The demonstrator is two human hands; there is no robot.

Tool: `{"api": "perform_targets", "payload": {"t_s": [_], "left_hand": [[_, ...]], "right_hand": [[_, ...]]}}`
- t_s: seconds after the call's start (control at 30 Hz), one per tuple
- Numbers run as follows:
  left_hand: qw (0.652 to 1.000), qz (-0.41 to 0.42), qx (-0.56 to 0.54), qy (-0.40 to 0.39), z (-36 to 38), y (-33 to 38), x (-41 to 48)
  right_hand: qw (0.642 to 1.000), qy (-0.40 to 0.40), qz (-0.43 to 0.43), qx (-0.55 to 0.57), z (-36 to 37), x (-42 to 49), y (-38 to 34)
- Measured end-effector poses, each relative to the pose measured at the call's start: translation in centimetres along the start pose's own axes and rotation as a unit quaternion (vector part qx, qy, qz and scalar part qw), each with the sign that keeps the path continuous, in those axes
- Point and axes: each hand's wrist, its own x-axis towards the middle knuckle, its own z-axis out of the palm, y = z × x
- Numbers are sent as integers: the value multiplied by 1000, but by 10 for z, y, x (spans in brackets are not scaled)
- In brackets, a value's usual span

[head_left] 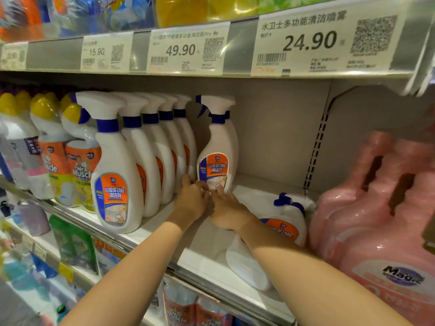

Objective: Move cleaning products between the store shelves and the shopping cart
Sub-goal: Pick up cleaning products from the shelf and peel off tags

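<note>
White plastic spray bottle [217,147] stands shelved; left hand [191,200] grips its base, right hand [227,211] touches it, fingers straight. Right of it, a toppled twin bottle [286,228] likely waits.

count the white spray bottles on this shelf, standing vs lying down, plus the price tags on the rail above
standing spray bottles: 6 (one more may hide behind the lone one)
lying spray bottle: 1
price tags: 4
total: 11
</note>
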Motion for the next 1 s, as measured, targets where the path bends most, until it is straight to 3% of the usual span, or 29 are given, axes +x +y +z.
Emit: {"api": "perform_targets", "payload": {"t_s": [0.23,0.3,0.4,0.47,0.6,0.73,0.9,1.0], "left_hand": [[998,-16,33,-52,2,1,0],[994,-29,41,-94,-1,4,-7],[990,-37,32,-132,-8,19,-22],[989,-24,-6,-145,-13,32,-30],[972,-6,-23,-235,-29,70,-56],[961,-15,-24,-275,-25,88,-70],[960,-47,-39,-273,-14,93,-86],[960,-66,-69,-264,-13,96,-91]], "right_hand": [[999,18,9,38,-4,-5,-1],[993,69,9,95,-7,-12,-6],[956,194,46,213,-24,-32,-10],[943,236,70,225,-35,-46,-7],[954,202,114,190,-39,-74,6],[945,223,152,186,-27,-101,17],[940,233,180,174,-13,-126,25],[915,255,212,231,-1,-135,28]]}}
